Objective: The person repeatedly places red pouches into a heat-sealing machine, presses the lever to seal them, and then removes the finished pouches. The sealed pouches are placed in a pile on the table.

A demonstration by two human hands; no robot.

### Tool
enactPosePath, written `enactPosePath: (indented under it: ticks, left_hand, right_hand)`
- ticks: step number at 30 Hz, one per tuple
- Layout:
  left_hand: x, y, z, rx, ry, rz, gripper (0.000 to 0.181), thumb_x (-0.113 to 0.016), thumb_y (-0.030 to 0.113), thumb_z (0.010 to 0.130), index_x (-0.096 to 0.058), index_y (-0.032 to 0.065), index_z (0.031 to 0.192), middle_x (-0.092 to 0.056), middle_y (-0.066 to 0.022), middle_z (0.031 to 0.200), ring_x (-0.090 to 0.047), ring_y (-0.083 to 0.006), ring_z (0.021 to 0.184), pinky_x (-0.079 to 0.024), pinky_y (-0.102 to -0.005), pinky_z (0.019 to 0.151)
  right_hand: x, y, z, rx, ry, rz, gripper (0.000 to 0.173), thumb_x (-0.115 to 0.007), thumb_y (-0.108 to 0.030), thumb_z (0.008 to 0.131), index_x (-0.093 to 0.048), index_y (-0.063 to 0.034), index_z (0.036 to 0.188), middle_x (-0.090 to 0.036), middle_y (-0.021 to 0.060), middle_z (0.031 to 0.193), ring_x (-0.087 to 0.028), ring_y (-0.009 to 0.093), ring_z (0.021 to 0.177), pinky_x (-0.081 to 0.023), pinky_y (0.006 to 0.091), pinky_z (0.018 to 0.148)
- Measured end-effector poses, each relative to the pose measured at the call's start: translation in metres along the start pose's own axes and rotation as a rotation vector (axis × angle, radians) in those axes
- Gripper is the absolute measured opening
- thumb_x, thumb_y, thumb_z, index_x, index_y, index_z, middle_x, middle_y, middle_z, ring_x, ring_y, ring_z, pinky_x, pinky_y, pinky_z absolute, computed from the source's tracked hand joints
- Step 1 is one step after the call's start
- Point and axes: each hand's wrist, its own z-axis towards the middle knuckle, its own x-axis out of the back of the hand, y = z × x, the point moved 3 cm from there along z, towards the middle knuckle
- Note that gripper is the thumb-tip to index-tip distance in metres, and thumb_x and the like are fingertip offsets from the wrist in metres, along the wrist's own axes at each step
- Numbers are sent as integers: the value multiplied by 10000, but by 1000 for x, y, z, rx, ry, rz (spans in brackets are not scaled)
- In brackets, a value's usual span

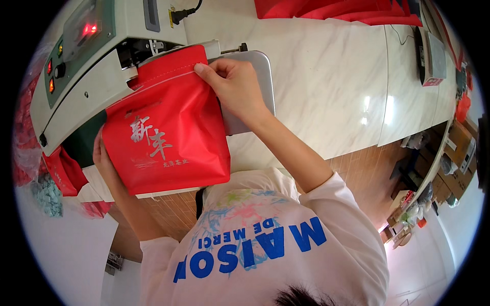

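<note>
A red pouch (172,134) with silvery printed writing lies at a slant before me, its top edge at the slot of a band sealing machine (88,88). My right hand (233,82) pinches the pouch's upper right edge, thumb on its face, beside the machine's grey metal tray (249,91). Along the pouch's lower left side, my left hand (100,149) holds the edge, with most of its fingers hidden behind the pouch. Red and orange lights glow on the machine's green control panel (55,72).
Red pouches (337,9) lie at the table's far edge. Another red pouch (65,172) sits left of my left hand. A small scale-like device (432,57) stands on the marble-patterned table (317,76) at right. Cardboard boxes (459,145) fill shelving at far right.
</note>
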Motion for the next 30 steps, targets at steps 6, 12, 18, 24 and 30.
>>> enactPosePath:
  ticks: [6,12,18,24,30]
  left_hand:
    - [56,-77,-58,-15,166,-83,215,-540,188,957,-619,32,1082,-651,-71,1022,-620,-137,910,-499,-281,816]
    - [34,-152,-180,300,343,-41,218,-540,201,960,-612,45,1093,-626,-35,926,-590,-112,838,-470,-253,752]
    - [-13,-205,-250,756,-56,-30,221,-540,214,963,-605,57,1104,-600,1,829,-560,-88,767,-440,-225,689]
    - [-36,-178,-236,722,-184,21,193,-529,212,967,-640,99,1077,-604,20,817,-568,-76,762,-425,-220,704]
    - [-38,-164,-229,770,-173,65,208,-533,223,963,-632,92,1090,-611,21,831,-569,-74,792,-423,-224,723]
  right_hand:
    - [-15,1,1,61,49,69,313,-654,-247,882,-680,54,799,-608,117,586,-494,141,497,-439,308,518]
    - [-29,2,0,59,76,156,296,-656,-224,879,-675,60,798,-590,132,570,-488,144,486,-436,316,515]
    - [-38,-4,-3,60,67,127,290,-657,-210,872,-671,65,779,-584,137,559,-488,157,472,-437,319,510]
    - [-44,-5,-3,71,47,133,278,-667,-197,856,-667,65,762,-584,162,561,-521,193,466,-442,330,509]
    - [-54,-9,-2,67,23,137,260,-678,-182,841,-666,63,753,-583,195,576,-553,260,478,-458,346,525]
